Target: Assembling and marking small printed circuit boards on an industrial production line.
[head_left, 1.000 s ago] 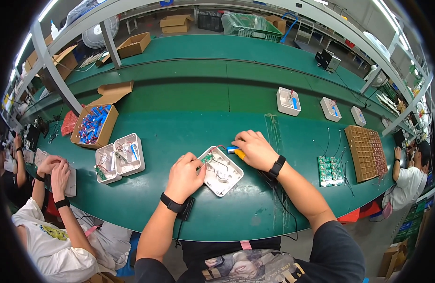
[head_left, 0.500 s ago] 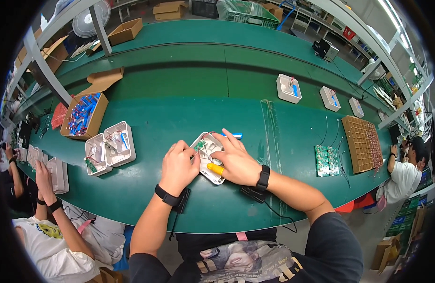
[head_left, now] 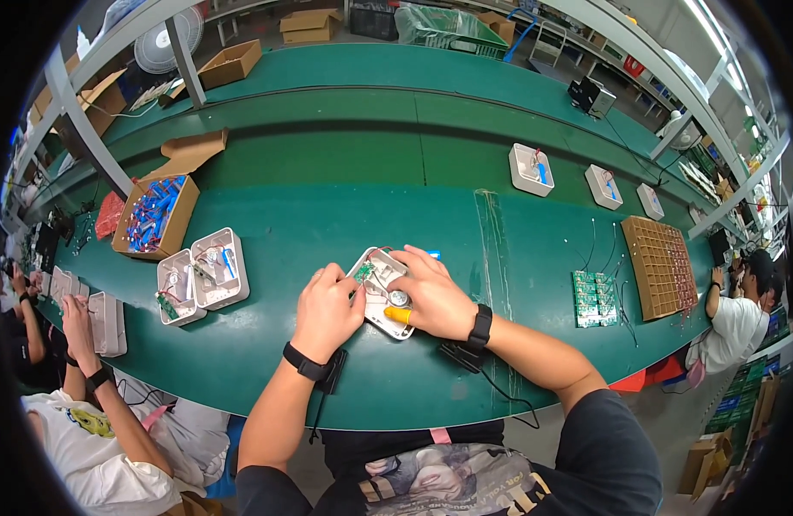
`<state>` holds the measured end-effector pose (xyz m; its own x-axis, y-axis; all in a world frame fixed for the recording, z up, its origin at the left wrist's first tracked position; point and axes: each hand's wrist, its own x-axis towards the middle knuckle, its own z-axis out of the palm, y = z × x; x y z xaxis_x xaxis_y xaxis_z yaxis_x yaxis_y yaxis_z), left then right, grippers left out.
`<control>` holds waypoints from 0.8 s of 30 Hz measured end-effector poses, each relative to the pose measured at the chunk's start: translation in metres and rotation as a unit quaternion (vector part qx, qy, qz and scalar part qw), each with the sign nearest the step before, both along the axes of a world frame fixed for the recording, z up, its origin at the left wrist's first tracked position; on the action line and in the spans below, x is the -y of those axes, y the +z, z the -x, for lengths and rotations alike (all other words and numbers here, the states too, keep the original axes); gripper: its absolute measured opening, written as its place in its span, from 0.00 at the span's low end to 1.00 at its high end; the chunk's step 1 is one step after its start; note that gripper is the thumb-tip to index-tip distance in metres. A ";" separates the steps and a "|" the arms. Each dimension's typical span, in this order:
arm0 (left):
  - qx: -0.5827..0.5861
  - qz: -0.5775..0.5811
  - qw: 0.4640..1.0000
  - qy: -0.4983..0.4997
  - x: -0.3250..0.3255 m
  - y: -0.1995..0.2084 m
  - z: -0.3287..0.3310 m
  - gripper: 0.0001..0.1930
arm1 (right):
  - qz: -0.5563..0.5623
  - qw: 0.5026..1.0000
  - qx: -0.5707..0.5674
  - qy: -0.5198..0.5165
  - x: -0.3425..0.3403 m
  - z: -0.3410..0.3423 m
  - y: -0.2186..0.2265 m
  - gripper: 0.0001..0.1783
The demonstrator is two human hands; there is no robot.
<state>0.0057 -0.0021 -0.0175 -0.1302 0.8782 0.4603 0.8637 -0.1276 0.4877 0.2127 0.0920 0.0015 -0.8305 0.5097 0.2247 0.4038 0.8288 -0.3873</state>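
An open white plastic housing (head_left: 375,323) lies on the green table in front of me, between my two hands. Inside it are a small green circuit board (head_left: 363,272), thin red wires and a round silver part (head_left: 399,298). My left hand (head_left: 326,311) is closed at the housing's left edge, its fingertips beside the board. My right hand (head_left: 437,297) curls over the right side, its thumb reaching inside. A yellow handle (head_left: 398,315) sticks out from under that palm; the rest of it is hidden. Just beyond the right fingers shows the end of a blue cylindrical battery (head_left: 434,254).
Two filled white housings (head_left: 220,268) stand at left, near a carton of blue batteries (head_left: 160,215). More housings (head_left: 531,169) sit far right. Green circuit boards (head_left: 595,298) and a brown divided tray (head_left: 658,267) lie at right. Co-workers sit on both sides; one's hand (head_left: 80,327) is at left.
The round silver part now shows beside my right thumb, where it was covered before. Less of the blue battery is visible past my right fingers. My left hand keeps its place at the housing.
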 end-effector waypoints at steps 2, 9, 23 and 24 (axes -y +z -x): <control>-0.005 0.006 1.000 -0.005 -0.001 0.000 0.003 0.06 | 0.033 0.999 -0.020 0.019 -0.007 0.000 0.003 0.21; -0.013 -0.006 0.999 -0.036 -0.002 0.000 0.006 0.06 | -0.009 0.999 0.043 0.007 -0.067 -0.016 -0.004 0.18; -0.012 0.006 0.999 -0.035 -0.002 0.002 0.006 0.06 | 0.415 0.907 -0.070 -0.014 -0.077 -0.018 0.018 0.23; -0.012 0.005 0.999 -0.034 -0.002 0.002 0.006 0.06 | 0.420 0.903 -0.084 -0.015 -0.074 -0.016 0.014 0.23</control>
